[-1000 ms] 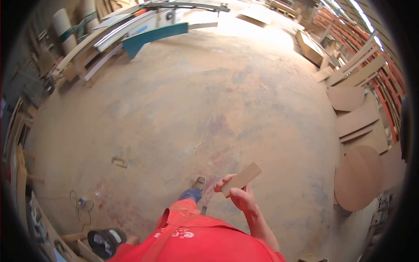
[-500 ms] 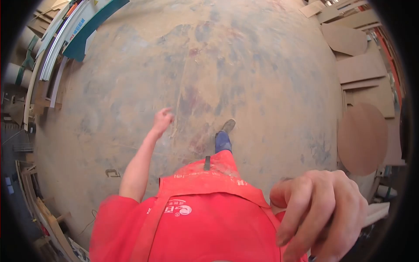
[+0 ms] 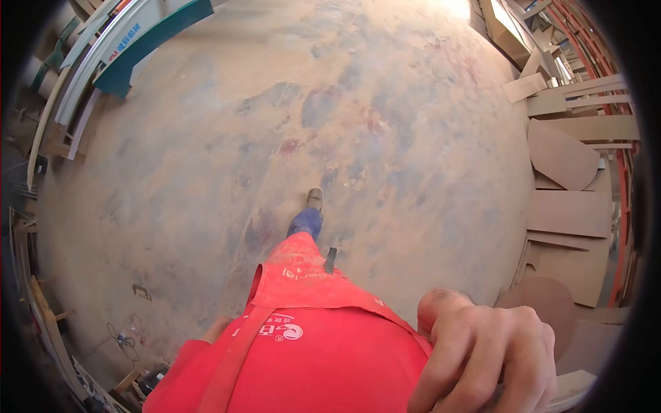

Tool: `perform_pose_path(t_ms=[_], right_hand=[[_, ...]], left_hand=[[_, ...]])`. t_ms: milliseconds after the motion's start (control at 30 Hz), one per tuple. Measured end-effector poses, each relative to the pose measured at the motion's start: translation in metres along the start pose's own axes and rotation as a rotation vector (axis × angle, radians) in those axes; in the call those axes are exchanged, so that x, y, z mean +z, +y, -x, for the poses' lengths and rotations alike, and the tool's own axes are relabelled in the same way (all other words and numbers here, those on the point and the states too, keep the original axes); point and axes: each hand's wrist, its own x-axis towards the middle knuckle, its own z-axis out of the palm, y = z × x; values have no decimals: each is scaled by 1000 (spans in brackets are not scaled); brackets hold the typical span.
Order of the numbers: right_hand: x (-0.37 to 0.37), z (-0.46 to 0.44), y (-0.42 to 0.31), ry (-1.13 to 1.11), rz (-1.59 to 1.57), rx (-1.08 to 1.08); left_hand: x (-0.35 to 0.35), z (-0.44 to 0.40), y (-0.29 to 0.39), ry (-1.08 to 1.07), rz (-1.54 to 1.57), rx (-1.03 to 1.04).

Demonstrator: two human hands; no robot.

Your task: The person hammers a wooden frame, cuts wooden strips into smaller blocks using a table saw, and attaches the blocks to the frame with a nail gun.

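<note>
My right hand [image 3: 489, 351] is raised close to the camera at the lower right, in front of my red shirt. Its fingers curl downward and inward; the fingertips are cut off by the frame's bottom edge, so whatever they may hold is hidden. Of my left arm only a small patch of forearm [image 3: 217, 330] shows beside the red apron [image 3: 310, 282], and the left hand is out of sight. Below the apron a blue trouser leg [image 3: 306, 224] and a dark shoe [image 3: 315, 198] are stepping on the dusty floor [image 3: 385, 165].
Flat brown boards [image 3: 568, 212] lean or lie along the right side, with a rounded panel [image 3: 540, 310] nearer me. A green and white machine [image 3: 148, 41] stands at upper left. On the floor at left are a C-shaped metal piece [image 3: 142, 292] and tangled wires [image 3: 122, 339].
I have walked forward, and boards and machine have shifted in view. My left hand has swung back out of sight. The other foot is now in front. My right hand stays curled, slightly lower.
</note>
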Motion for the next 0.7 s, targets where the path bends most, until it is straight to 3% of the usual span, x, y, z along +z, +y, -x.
perform_pose_path(t_ms=[133, 167, 200, 233, 267, 300, 333, 367, 467, 567, 633, 667, 700], right_hand=[[-108, -59, 10, 39, 79, 43], [-126, -70, 8, 94, 89, 59], [-147, -85, 5, 94, 90, 56], [-171, -102, 1, 96, 94, 40], [-196, -120, -1, 56, 52, 26], [-231, -139, -1, 7, 8, 16], [-257, -154, 1, -15, -16, -10], [-284, -169, 3, -17, -25, -13], [-384, -217, 12, -60, -44, -44], [-479, -258, 7, -79, -85, -64], [-535, -293, -5, -82, -79, -80], [-567, -313, -12, -99, -87, -86], [-600, -334, -18, -136, -113, -53]], left_hand=[[6, -148, 1, -271, 198, -937], [-2, -221, 11, -286, -36, -1007], [-61, -291, 67, -297, -482, -431], [-73, -381, 77, -119, -425, -527], [-118, -447, 162, -61, -354, -553], [-156, -503, 249, 262, 268, -584], [-179, -565, 283, 314, 220, -316], [-220, -598, 364, 246, 530, -267], [-297, -707, 494, 286, 457, 37], [-329, -781, 528, 317, 505, 12], [-329, -807, 488, 353, 304, -155], [-308, -831, 424, 435, 248, -228], [-308, -817, 429, 409, 347, -453]])
